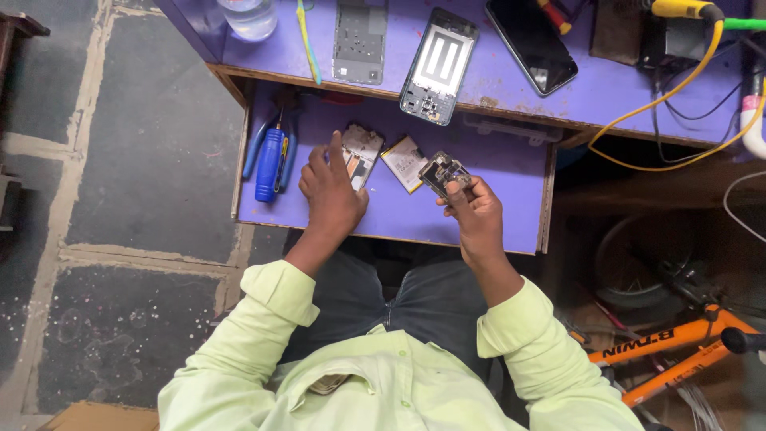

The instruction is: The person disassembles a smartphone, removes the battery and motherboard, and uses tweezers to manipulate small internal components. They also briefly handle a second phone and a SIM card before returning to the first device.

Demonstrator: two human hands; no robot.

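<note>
Phone parts: light, thin, easily bent

Phone board piece (361, 152) lies in the purple drawer (479, 207) at 12 o'clock from the left hand (329, 191), whose spread fingertips rest on it without closing. At 3 o'clock, the right hand (472, 209) pinches a small phone frame part (444, 173) by its lower edge, lifted above the drawer. Both look light, stiff, fragile; edges seem the safest hold.

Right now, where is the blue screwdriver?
In the head view, the blue screwdriver lies at the left end of the purple pull-out drawer, beside blue-handled pliers, just left of the left hand.
</note>
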